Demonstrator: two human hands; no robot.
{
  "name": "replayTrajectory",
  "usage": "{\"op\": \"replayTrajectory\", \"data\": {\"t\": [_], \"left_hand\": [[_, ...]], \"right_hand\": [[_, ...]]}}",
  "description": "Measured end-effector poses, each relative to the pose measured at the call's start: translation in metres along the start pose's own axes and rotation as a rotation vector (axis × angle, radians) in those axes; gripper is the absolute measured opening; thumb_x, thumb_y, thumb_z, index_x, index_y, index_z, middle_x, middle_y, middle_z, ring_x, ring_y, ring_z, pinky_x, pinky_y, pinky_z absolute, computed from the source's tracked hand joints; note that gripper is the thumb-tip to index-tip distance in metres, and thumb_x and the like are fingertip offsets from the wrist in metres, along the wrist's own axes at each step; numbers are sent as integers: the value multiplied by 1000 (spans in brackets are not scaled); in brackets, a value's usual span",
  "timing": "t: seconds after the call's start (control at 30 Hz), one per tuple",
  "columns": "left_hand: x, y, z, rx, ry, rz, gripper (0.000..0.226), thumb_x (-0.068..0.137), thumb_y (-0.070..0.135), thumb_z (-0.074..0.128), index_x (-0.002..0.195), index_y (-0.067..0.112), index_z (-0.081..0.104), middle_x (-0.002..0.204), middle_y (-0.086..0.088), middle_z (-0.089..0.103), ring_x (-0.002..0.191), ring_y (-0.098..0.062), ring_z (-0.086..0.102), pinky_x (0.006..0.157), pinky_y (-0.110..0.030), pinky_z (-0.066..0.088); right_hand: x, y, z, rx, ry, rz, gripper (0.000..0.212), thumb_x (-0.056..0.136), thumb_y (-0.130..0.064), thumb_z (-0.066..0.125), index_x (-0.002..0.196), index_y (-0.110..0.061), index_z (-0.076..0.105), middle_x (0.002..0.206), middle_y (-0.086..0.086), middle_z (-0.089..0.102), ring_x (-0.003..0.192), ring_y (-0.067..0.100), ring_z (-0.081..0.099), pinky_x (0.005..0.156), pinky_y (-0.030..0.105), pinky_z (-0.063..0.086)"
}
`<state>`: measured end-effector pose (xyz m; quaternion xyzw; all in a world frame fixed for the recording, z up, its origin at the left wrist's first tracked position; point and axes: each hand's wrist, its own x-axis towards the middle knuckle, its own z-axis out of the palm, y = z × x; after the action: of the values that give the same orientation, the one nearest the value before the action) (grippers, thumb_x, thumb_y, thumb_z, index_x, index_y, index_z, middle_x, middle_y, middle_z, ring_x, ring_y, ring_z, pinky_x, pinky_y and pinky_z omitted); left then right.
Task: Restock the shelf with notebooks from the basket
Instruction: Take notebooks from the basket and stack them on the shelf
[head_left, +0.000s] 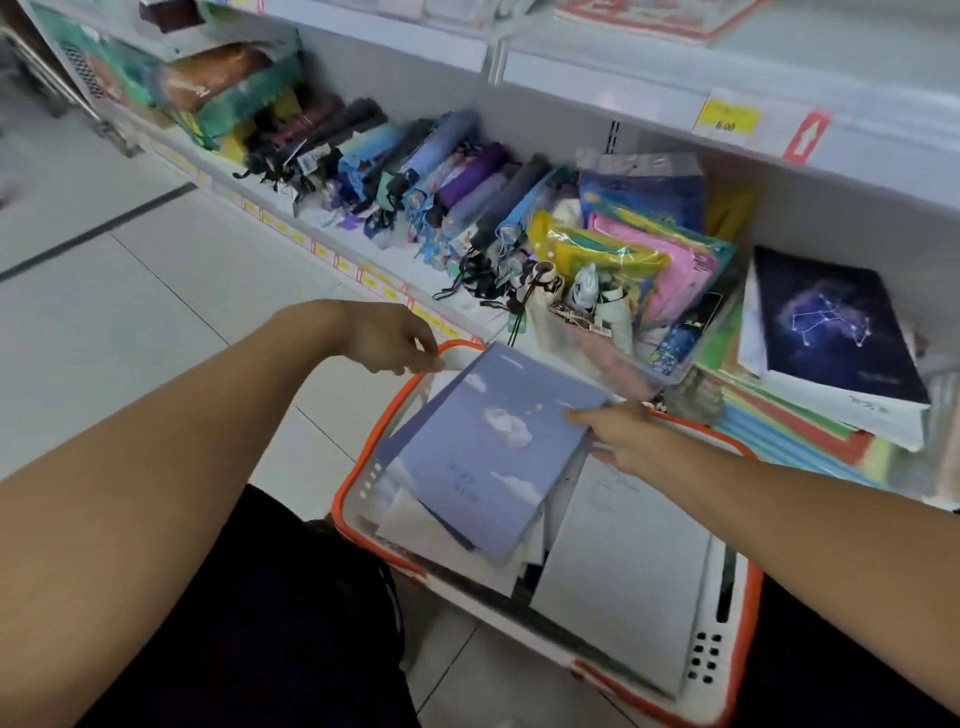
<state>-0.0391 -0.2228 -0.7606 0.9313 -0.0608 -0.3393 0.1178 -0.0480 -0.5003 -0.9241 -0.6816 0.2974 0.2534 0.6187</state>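
The right hand (618, 441) grips the right edge of a pale blue sky-print notebook (488, 447), thumb on the cover and fingers underneath — a pinch that supports the book from one side while it is lifted. The notebook sits tilted above the basket (363, 462), its far corner raised toward the shelf (467, 317), which suggests it is on its way out of the basket rather than resting in it. A second notebook of similar colour lies just beneath it, offset to the left.

The left hand (389, 340) hovers at the basket's orange far rim, fingers loosely curled; whether it pinches the rim or the notebook's corner cannot be told. Its likely purpose is to steady the basket or guide the book.

More white-covered stock remains in the basket. On the shelf to the right, a dark constellation notebook (831, 327) tops a stack — the probable destination. Folded umbrellas (415, 171) and coloured pouches (649, 249) fill the shelf to the left.
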Motion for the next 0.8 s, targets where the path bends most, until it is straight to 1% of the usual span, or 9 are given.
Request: {"op": "replayTrajectory", "data": {"t": [0.17, 0.23, 0.3, 0.4, 0.5, 0.57, 0.63, 0.7, 0.8], "left_hand": [[18, 18, 9, 85, 95, -8, 87, 86, 66, 54, 151, 14, 30, 153, -5, 38, 135, -25, 40, 105, -34, 35], [20, 15, 8, 6, 150, -67, 113, 74, 75, 59, 155, 9, 14, 161, -8, 21, 145, -27, 27, 113, -40, 31], [18, 10, 1, -220, 168, -101, 131, 56, 80, 69, 154, 13, 14, 161, -5, 22, 144, -26, 28, 113, -43, 33], [18, -4, -9, -710, 7, -7, 100, 56, 67, 82, 139, 21, 50, 141, 1, 57, 123, -16, 59, 95, -37, 53], [14, -1, -15, -1042, -168, 27, 60, 75, 42, 76, 126, 13, 64, 121, -12, 69, 108, -32, 68, 85, -48, 58], [12, 7, -20, -998, -103, 27, 47, 80, 34, 72, 120, 11, 67, 113, -15, 72, 99, -35, 71, 77, -49, 60], [9, 14, -26, -902, 31, 6, 40, 83, 33, 72, 116, 9, 68, 104, -14, 75, 90, -35, 73, 74, -49, 60], [6, 14, -29, -823, 201, -55, 39, 85, 34, 74, 113, 7, 66, 96, -13, 76, 82, -34, 74, 75, -52, 60], [6, 3, -31, -811, 405, -129, 36, 86, 33, 73, 109, 7, 63, 89, -10, 75, 69, -29, 74, 60, -42, 61]], "right_hand": [[-21, -38, 10, 114, -158, -168, 28, 98, -1, 57, 123, -13, 59, 118, 9, 69, 96, 26, 69, 79, 44, 58], [-33, -63, 4, 208, -267, -262, 31, 97, 0, 57, 125, -14, 59, 110, 8, 72, 85, 21, 73, 68, 40, 62], [-47, -87, -10, 281, -373, -324, 31, 95, -1, 59, 123, -15, 61, 101, 5, 76, 79, 18, 75, 62, 35, 62], [-53, -104, -30, 421, -419, -393, 28, 96, -7, 57, 121, -19, 63, 100, 2, 77, 82, 15, 75, 68, 31, 63], [-46, -91, -34, 541, -414, -340, 29, 101, -20, 54, 129, -17, 58, 103, 3, 77, 87, 15, 75, 69, 29, 62], [-35, -68, -28, 295, -368, -241, 40, 102, -40, 49, 132, -15, 56, 113, 8, 73, 99, 23, 73, 72, 35, 61], [-23, -36, -26, -332, -292, -297, 52, 99, -53, 47, 129, -12, 58, 129, 12, 63, 118, 30, 62, 89, 39, 54], [-5, -3, -30, -924, -213, -503, 58, 93, -46, 65, 136, -9, 55, 144, 11, 53, 134, 28, 49, 108, 37, 41], [9, 27, -38, -1267, -208, -522, 100, 76, -37, 85, 156, -16, 29, 159, 8, 29, 147, 27, 29, 117, 33, 28]]}}
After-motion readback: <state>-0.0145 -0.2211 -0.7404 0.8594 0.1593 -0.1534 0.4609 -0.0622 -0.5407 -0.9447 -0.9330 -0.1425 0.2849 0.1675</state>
